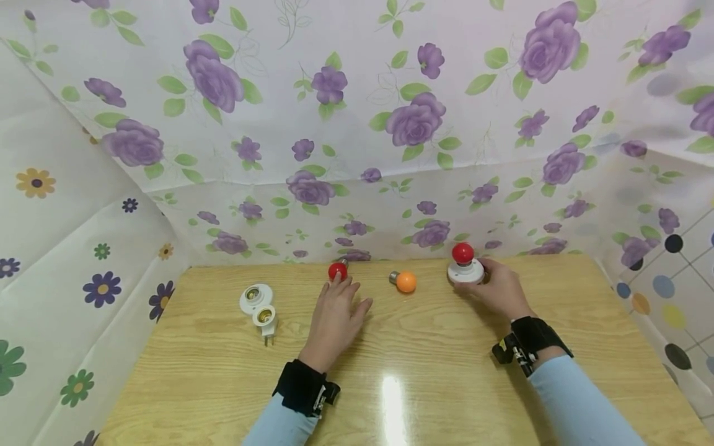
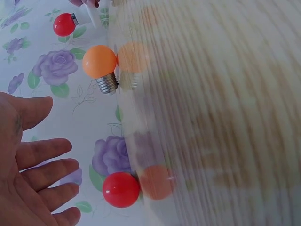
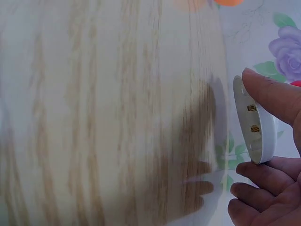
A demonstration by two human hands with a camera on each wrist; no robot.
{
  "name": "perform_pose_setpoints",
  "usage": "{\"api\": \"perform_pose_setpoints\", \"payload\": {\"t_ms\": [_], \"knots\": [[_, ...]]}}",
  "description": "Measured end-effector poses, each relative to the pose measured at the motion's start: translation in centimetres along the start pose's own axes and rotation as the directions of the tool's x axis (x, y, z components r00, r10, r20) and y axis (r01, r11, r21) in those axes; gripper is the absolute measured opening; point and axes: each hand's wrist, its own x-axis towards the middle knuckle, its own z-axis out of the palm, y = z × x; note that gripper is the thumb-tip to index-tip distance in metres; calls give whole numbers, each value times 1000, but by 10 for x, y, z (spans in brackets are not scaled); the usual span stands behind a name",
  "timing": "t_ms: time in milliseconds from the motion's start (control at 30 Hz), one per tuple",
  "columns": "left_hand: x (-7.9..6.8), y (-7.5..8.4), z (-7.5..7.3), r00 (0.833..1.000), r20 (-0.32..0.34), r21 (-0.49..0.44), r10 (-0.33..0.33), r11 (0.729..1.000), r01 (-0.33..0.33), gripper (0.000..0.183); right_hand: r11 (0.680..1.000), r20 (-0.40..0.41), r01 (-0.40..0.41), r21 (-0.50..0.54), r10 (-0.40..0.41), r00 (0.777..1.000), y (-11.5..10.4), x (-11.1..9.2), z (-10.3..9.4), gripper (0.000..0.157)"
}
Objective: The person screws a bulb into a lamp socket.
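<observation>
My right hand (image 1: 500, 290) grips a round white lamp holder (image 1: 468, 272) by its rim, with a red bulb (image 1: 462, 253) standing in its socket. In the right wrist view, thumb and fingers clasp opposite edges of the holder base (image 3: 268, 139), which is tilted so its hollow underside and brass contacts show. My left hand (image 1: 333, 322) reaches over another red bulb (image 1: 336, 270) at the back of the table. Its fingers are spread and relaxed, apart from that bulb (image 2: 121, 189) in the left wrist view. Between the hands lies an orange bulb (image 1: 406, 282) on its side.
Farther left on the wooden table (image 1: 446, 359) lie a round white lamp holder (image 1: 247, 303) and a white plug-in socket (image 1: 264, 317) with two prongs, overlapping it in the head view. A flowered cloth (image 1: 368, 136) hangs along the table's back edge.
</observation>
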Motion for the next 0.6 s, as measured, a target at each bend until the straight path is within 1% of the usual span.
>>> {"api": "perform_pose_setpoints", "payload": {"t_ms": [100,267,433,600], "knots": [[1,0,0,1000,-1,1,3,1000,-3,48,1000,15,-4,-8,4,1000,-2,0,0,67],[0,0,-1,1000,-5,-7,7,1000,-7,50,1000,32,-10,-10,10,999,-1,0,3,67],[-1,0,-1,1000,0,-13,3,1000,-3,53,999,42,-33,-3,33,999,3,-1,5,66],[-2,1,-1,1000,-12,-18,7,1000,-7,52,998,48,-67,-16,67,997,4,0,4,69]]}}
